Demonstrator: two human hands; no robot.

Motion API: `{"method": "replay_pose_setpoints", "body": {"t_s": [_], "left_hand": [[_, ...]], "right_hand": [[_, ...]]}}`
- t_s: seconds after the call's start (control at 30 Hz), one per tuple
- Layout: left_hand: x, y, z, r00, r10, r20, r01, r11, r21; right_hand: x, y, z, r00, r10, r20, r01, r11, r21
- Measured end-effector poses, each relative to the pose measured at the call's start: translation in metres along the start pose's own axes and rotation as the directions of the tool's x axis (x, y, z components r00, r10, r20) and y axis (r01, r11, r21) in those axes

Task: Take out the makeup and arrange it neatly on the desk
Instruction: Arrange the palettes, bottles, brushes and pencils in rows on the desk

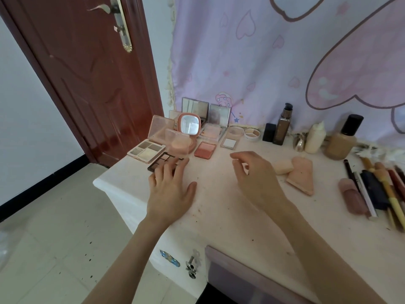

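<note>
My left hand lies flat over the pale desk, its straight fingers touching a dark flat eyeshadow palette. My right hand hovers above the desk's middle, fingers loosely curled and holding nothing. Behind the dark palette stand several open palettes and compacts: a four-pan palette, a pink mirror compact, a red blush and a white-pan compact. To the right of my right hand lie a pale sponge and a pink puff.
Bottles stand along the back wall: a brown pump bottle, a cream tube and a foundation bottle. Brushes and pencils lie in a row at the right. A mauve box sits below the desk's front edge. A red door stands left.
</note>
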State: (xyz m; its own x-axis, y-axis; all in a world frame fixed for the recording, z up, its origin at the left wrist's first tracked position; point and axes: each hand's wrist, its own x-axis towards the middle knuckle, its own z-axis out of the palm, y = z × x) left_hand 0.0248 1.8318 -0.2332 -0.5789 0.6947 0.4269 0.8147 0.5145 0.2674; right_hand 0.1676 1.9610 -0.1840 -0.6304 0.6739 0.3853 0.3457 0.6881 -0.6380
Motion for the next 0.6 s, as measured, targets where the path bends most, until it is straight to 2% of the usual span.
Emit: {"method": "replay_pose_setpoints", "body": {"t_s": [0.13,0.27,0.37,0.47,0.53,0.6], "left_hand": [[-0.003,0.025,0.005,0.993,0.081,0.08,-0.077,0.996,-0.052],[-0.003,0.049,0.008,0.972,0.214,0.092,-0.201,0.971,-0.132],[-0.004,0.062,0.011,0.917,0.378,0.128,-0.346,0.913,-0.215],[-0.003,0.065,0.013,0.884,0.45,0.129,-0.4,0.87,-0.29],[-0.002,0.064,0.011,0.889,0.44,0.125,-0.369,0.852,-0.371],[-0.001,0.064,0.006,0.893,0.437,0.11,-0.34,0.813,-0.472]], "right_hand": [[-0.021,0.025,-0.032,0.967,0.144,0.208,-0.078,0.951,-0.299],[-0.052,0.038,-0.04,0.915,0.27,0.301,-0.153,0.92,-0.361],[-0.057,0.043,-0.036,0.932,0.253,0.261,-0.149,0.921,-0.361],[-0.051,0.042,-0.034,0.958,0.203,0.202,-0.155,0.961,-0.231],[-0.042,0.04,-0.036,0.963,0.232,0.135,-0.237,0.971,0.023],[-0.031,0.034,-0.038,0.942,0.327,0.079,-0.334,0.882,0.333]]}}
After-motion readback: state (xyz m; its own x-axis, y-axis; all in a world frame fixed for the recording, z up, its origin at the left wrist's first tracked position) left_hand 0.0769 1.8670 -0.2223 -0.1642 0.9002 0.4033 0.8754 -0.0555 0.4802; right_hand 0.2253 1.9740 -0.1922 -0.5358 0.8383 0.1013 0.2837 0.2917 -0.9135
